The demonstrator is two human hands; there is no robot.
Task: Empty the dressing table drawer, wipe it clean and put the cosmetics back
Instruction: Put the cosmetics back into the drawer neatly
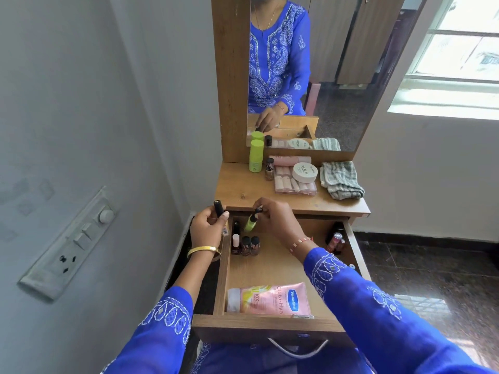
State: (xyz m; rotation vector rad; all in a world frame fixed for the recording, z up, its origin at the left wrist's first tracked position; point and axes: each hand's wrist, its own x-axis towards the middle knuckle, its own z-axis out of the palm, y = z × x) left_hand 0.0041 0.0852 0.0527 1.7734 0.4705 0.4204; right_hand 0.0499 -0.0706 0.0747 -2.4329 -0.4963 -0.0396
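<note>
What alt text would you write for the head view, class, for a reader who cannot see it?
Over an open drawer, the right hand pinches a green bottle and the left hand grips a black tube; a folded cloth lies on the tabletop.

Home bedroom or dressing corner. Wooden dressing table (243, 193) with tall mirror (337, 76) above top, wardrobe doors reflected in it. Wall switchboard (70, 244) left of table; window (459, 49) right; polished stone floor (432, 271) beside table.
</note>
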